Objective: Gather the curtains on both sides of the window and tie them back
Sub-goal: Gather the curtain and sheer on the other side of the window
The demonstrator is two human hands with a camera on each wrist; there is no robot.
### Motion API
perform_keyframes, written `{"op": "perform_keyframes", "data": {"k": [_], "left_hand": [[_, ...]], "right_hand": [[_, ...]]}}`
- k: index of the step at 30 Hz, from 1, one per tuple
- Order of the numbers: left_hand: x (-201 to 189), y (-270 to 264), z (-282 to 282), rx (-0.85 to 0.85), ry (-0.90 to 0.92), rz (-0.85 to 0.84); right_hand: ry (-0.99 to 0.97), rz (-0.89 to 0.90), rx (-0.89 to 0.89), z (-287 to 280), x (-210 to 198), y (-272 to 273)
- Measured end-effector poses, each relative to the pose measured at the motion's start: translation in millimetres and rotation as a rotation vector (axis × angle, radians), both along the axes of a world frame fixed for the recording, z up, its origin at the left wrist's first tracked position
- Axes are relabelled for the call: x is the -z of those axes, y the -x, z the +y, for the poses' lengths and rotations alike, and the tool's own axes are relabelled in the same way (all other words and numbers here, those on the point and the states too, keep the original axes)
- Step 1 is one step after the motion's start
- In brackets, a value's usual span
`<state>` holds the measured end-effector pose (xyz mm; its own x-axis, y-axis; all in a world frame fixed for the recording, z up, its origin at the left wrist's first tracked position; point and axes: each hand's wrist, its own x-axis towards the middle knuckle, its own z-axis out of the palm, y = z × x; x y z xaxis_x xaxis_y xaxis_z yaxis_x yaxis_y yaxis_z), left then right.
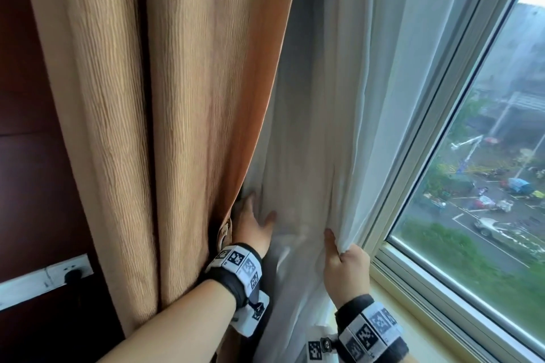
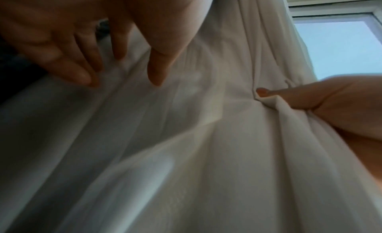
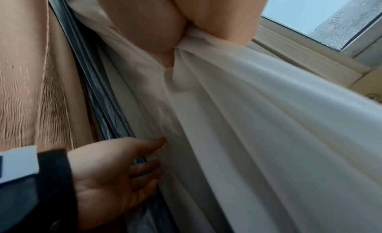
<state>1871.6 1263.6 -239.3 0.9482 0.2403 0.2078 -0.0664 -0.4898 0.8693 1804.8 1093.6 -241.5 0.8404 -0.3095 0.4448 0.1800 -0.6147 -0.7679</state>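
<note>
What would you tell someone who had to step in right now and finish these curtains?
Left hand: open, fingers flat against the sheer white curtain, next to the edge of the ribbed tan heavy curtain.
Right hand: grips the sheer's window-side edge, bunched.
Done: tan curtain hangs gathered at the left; whether it is tied, I cannot tell.
Left: draw the sheer together toward the left hand, tie it, then do the other side of the glazed window, out of view.

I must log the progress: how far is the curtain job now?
Done: the tan curtain hangs bunched at the left, though no tie around it shows. In hand: the right hand pinches the edge of the sheer curtain; the left hand lies open on it. Left: bunching the sheer, tying, the other side, out of view.
</note>
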Motion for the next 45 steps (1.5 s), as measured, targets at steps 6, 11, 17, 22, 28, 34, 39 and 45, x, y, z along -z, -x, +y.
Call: {"op": "perform_keyframes", "data": {"k": [6, 11, 17, 22, 28, 34, 39, 45], "left_hand": [[-5.5, -6.8, -3.1, -0.185, 0.154, 0.004], [-16.6, 10.5, -7.8, -0.068, 0.099, -0.054], [-9.8, 62.0, -39.8, 0.365, 0.08, -0.122], [1.0, 69.1, -40.9, 0.599, 0.048, -0.123], [0.2, 63.4, -25.4, 0.654, 0.001, -0.05], [0.1, 11.9, 15.4, -0.008, -0.079, 0.258], [-13.0, -4.8, 33.0, -0.234, -0.026, 0.337], [-6.8, -23.2, 33.7, -0.097, 0.214, 0.253]], "right_hand": [[-0.034, 0.01, 0.019, -5.1, -3.3, 6.2], [-0.041, 0.002, 0.047, -5.0, -7.3, 7.9], [-0.141, -0.004, 0.057, 6.4, -8.7, 4.3], [-0.312, 0.017, -0.174, 15.1, -8.0, 8.9], [-0.186, 0.012, -0.046, 6.2, -8.5, -2.2], [-0.131, -0.038, 0.07, -3.9, -7.3, -2.8], [-0.097, -0.022, 0.075, -10.5, -9.0, -1.5], [-0.075, -0.004, 0.061, -11.9, -6.0, -2.5]]}}
